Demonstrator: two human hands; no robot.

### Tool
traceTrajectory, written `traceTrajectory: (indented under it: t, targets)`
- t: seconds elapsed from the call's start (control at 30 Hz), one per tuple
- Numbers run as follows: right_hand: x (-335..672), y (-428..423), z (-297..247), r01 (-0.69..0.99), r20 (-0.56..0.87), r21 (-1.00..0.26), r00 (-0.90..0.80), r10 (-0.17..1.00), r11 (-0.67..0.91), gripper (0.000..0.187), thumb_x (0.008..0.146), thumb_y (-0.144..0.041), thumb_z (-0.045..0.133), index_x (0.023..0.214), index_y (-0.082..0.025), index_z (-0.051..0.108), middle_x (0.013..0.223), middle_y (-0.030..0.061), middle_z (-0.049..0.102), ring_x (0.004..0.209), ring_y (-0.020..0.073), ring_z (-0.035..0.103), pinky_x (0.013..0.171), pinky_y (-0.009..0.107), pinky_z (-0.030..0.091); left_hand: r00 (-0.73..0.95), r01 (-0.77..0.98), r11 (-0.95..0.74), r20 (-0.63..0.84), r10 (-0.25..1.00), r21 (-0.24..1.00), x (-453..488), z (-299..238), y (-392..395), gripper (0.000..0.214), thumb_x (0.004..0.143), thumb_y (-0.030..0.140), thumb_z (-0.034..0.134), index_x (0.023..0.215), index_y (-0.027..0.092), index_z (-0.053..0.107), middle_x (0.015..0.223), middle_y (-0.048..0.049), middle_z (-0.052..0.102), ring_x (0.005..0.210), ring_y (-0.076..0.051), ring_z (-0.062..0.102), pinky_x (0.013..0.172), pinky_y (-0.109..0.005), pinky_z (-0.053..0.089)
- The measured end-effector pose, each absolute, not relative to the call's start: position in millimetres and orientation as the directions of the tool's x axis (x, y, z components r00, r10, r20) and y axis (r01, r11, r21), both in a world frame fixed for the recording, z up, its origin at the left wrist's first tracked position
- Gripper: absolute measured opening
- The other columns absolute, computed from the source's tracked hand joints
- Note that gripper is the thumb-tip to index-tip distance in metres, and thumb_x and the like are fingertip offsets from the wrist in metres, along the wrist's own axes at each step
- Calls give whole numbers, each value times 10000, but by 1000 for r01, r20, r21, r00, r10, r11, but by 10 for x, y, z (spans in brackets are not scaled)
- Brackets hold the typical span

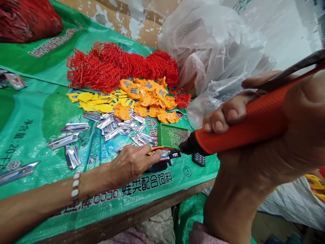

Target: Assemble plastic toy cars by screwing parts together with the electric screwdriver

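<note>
Two bare hands showed in the head view, the only feed I had, both working over a printed green sheet [22, 98]. I saw the left hand [137, 162], a beaded bracelet [75, 188] on its wrist, with thumb and forefinger closed on a small black-and-silver piece [166, 154] near the sheet's front edge. The right hand [264, 161] had its fingers wrapped firmly around an orange-red power driver [243, 130], whose black nose [194, 144] pointed at the piece's black end — I could not tell whether the bit touched it. Just behind the piece I made out a green tray [162, 137] of tiny screws [177, 135], and beside the nose a small black dimpled pad [198, 159]. Silver parts [109, 123] were scattered beyond the left hand; behind them I found yellow parts [99, 101] and orange parts [148, 98], then a long heap of red frames [101, 66]. A clear plastic bag [215, 40] bulged at the back — right beside the heap.
</note>
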State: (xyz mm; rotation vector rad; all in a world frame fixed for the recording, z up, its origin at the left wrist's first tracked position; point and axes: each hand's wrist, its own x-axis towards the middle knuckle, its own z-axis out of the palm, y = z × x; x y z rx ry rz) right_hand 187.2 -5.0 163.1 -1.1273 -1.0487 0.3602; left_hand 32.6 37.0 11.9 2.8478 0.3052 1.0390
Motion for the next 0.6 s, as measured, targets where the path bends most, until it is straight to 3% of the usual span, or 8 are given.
traceTrajectory:
  t: [0.3, 0.6]
  targets:
    - [1912, -38, 1594, 233, 483, -874, 499, 719, 426, 201, 686, -479, 684, 773, -299, 714, 541, -10, 503, 387, 146, 490, 339, 324, 403, 757, 157, -976, 616, 217, 151, 319, 114, 362, 314, 946, 59, 327, 1207, 164, 466, 761, -18, 604, 513, -148, 533, 398, -255, 353]
    - [1848, -33, 1632, 203, 454, -889, 498, 739, 410, 250, 788, -553, 577, 741, -340, 698, 537, -20, 504, 394, 135, 490, 355, 307, 404, 744, 170, -978, 634, 210, 124, 329, 124, 348, 304, 993, 75, 255, 1183, 180, 468, 752, -18, 615, 502, -153, 556, 403, -264, 342]
